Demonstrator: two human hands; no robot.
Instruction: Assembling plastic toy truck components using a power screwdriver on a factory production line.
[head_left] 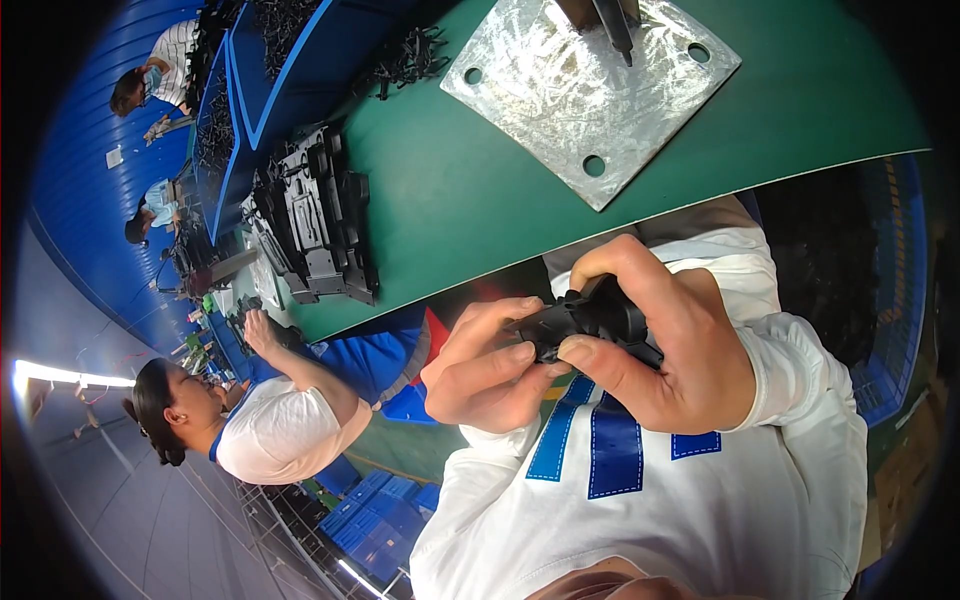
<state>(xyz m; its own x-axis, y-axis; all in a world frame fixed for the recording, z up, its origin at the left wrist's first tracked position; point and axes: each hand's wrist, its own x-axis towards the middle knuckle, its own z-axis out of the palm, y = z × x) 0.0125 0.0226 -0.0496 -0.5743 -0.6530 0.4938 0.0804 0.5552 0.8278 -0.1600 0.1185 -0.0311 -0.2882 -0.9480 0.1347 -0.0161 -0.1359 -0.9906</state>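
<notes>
Left of the green worktable (430, 190) are a ribbed blue wall (82, 175) and bright tube light (80, 377).

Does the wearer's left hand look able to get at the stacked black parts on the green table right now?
Probably not without letting go: the left hand grips a black piece, also held by the right hand, apart from the stacked black parts.

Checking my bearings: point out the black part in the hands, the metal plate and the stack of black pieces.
Black part (600, 319): head view, middle of its exposed body.
Metal plate (588, 108): head view, bare top face.
Stack (325, 228): head view, middle of its visible side.
</notes>
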